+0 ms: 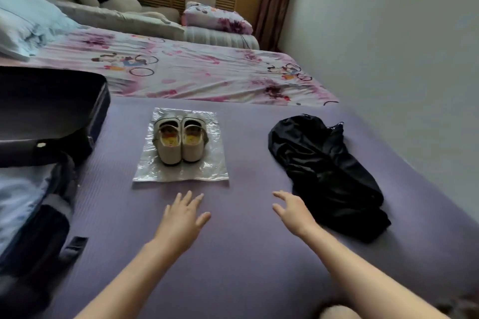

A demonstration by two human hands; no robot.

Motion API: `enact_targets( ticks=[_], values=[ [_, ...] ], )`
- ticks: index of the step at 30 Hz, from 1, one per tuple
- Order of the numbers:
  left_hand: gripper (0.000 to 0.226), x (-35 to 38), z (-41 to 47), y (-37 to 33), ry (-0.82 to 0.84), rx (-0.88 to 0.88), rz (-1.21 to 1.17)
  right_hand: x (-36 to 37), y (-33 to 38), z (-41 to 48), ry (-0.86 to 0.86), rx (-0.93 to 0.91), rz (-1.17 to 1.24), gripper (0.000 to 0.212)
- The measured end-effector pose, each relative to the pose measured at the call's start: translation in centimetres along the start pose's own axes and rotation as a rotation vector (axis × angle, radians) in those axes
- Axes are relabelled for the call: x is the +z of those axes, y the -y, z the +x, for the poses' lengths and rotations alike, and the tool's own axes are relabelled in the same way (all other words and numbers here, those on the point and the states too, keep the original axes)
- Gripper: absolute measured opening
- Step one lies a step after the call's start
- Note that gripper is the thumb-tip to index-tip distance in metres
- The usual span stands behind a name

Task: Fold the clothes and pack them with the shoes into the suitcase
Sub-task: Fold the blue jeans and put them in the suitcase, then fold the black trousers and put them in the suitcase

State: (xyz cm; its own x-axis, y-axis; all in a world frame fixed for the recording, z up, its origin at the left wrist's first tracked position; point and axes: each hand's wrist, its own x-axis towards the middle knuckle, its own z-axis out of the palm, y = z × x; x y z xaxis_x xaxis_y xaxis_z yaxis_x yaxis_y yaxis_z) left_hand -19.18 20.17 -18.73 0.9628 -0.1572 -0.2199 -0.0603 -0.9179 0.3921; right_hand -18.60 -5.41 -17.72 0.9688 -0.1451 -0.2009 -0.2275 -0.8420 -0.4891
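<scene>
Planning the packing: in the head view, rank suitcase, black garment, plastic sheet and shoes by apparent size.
Largest to smallest:
suitcase, though partly cut off by the frame
black garment
plastic sheet
shoes

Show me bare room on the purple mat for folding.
Bare: purple mat between the clear plastic bag under the white shoes and the crumpled black garment, and the near stretch around the left hand and right hand. Crowded: left edge, by the open dark suitcase.

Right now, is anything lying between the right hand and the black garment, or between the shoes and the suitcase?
Nothing visible. Only bare purple mat lies between the right hand and the black garment beside it. The shoes stand on a clear plastic bag, with bare mat from there to the open suitcase.
</scene>
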Motion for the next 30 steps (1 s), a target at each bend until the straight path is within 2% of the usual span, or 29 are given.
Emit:
enact_targets(
  ticks=[3,6,9,11,14,17,20,22,25,27,29,30],
  values=[
    [0.062,4.5,1.7,-2.9,0.177,0.027,0.041,-1.3,-4.5,0.9,-0.088,0.113,-0.201,0.061],
    [0.061,7.6,1.9,-3.7,0.222,0.029,0.144,-1.6,-7.8,2.0,-0.129,0.190,-0.302,0.068],
    [0.064,8.9,1.2,-3.1,0.164,0.044,0.167,-1.0,-9.4,2.6,-0.175,0.211,-0.384,0.050],
    [0.064,8.8,1.2,-2.7,0.140,0.059,0.123,-0.3,-9.8,2.5,-0.296,0.151,-0.415,0.032],
    [0.059,8.5,1.9,-2.6,0.164,0.047,0.063,0.7,-9.7,1.9,-0.438,0.101,-0.330,0.034],
    [0.052,8.2,2.4,-2.9,0.179,-0.004,-0.123,1.3,-8.4,0.8,-0.448,0.070,-0.218,0.027],
    [0.045,7.6,2.3,-3.3,0.069,-0.041,-0.410,2.9,-5.2,-1.7,-0.419,-0.061,-0.091,0.019],
    [0.041,6.6,1.8,-4.1,-0.012,-0.093,-0.710,4.9,-2.5,-4.1,-0.376,-0.189,-0.001,0.015],
    [0.030,5.1,0.5,-5.4,0.094,-0.257,-1.170,7.7,1.3,-7.8,-0.293,-0.274,0.124,0.020],
    [0.021,4.8,-0.2,-5.3,0.174,-0.302,-1.207,9.0,3.2,-9.3,-0.174,-0.233,0.185,0.027],
    [0.022,5.3,-0.7,-4.6,0.175,-0.333,-1.153,9.5,3.6,-9.9,-0.183,-0.289,0.171,0.030],
    [0.024,5.7,-0.7,-4.1,0.152,-0.339,-1.124,9.0,3.7,-9.9,-0.243,-0.338,0.188,0.030]
  ],
)
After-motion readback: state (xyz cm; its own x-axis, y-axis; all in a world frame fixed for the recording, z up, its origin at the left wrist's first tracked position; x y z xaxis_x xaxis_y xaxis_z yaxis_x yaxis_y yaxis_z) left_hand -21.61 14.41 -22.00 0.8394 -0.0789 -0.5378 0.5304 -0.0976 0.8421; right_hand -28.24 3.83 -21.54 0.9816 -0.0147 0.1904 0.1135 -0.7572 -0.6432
